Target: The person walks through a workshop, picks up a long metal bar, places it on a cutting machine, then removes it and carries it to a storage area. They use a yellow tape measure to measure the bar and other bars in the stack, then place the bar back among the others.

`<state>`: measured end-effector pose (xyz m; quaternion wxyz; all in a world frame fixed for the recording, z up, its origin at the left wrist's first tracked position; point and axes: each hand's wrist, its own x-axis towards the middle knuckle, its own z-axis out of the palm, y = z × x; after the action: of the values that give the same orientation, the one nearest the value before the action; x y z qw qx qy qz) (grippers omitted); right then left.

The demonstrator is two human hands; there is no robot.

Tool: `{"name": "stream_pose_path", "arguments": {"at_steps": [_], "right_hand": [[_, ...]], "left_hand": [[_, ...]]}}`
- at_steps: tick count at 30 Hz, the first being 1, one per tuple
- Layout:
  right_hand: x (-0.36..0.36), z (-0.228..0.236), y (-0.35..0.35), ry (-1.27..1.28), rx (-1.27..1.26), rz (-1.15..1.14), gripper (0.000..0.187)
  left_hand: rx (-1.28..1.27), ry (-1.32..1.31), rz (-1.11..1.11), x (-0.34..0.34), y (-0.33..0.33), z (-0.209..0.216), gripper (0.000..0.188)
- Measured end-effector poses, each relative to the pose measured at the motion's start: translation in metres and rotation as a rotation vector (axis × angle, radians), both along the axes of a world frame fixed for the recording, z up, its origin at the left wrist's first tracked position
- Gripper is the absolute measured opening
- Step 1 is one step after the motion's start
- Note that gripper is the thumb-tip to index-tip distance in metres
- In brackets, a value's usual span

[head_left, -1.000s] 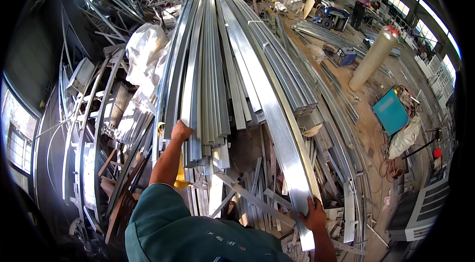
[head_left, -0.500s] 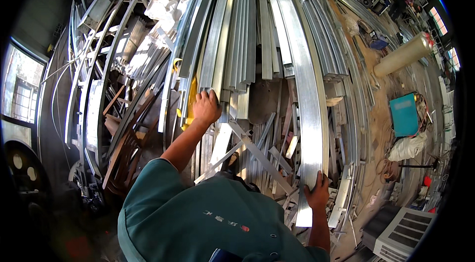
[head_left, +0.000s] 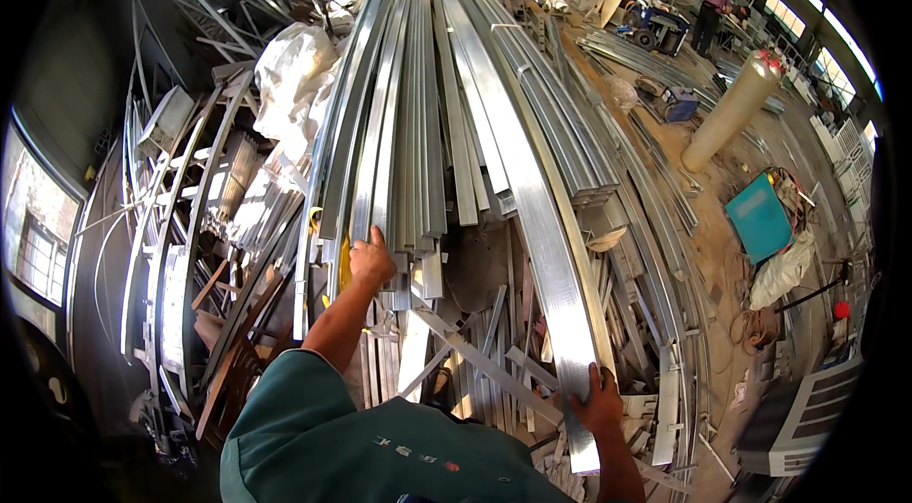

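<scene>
Long silvery metal profiles [head_left: 415, 151] run away from me in a thick bundle. At its near left end, my left hand [head_left: 372, 261] is closed about the end of a metal profile [head_left: 365, 189], one finger stretched along it. The other fingers are partly hidden. A wide, shiny rectangular metal tube [head_left: 546, 246] juts out nearest to me on the right. My right hand [head_left: 598, 403] grips it near its end, thumb on top and fingers along the right edge. Beside my left hand hangs a yellow strip [head_left: 344, 264].
Loose offcuts [head_left: 484, 351] lie below the profile ends. Curved metal frames [head_left: 204, 151] and white plastic sheeting [head_left: 294, 85] are at left. On the right are a tall gas cylinder [head_left: 731, 113], a teal bin [head_left: 760, 216] and a grey slatted box [head_left: 807, 417]. Another person [head_left: 711, 14] stands far right.
The view has tilted up, showing more of the far workshop. Both hands stay at the same metal pieces; one left finger is now stretched forward.
</scene>
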<state>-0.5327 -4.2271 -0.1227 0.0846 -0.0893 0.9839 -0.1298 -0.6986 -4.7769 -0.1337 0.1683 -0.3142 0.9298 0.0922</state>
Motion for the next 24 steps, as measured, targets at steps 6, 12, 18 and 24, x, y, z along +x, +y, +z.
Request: {"name": "stream_pose_path", "arguments": {"at_steps": [6, 12, 18, 24], "right_hand": [[0.004, 0.003, 0.001, 0.016, 0.097, 0.008, 0.09], [-0.003, 0.0, 0.0, 0.022, 0.056, 0.013, 0.087], [0.0, 0.005, 0.0, 0.002, 0.039, -0.032, 0.084], [0.001, 0.008, 0.01, -0.026, 0.105, 0.001, 0.085]], "left_hand": [[0.159, 0.354, -0.146, -0.015, 0.06, 0.128, 0.085], [0.214, 0.202, 0.014, -0.008, 0.078, 0.006, 0.083], [0.295, 0.227, 0.125, -0.014, 0.079, -0.013, 0.066], [0.726, 0.388, 0.266, -0.033, 0.054, -0.077, 0.029]]}}
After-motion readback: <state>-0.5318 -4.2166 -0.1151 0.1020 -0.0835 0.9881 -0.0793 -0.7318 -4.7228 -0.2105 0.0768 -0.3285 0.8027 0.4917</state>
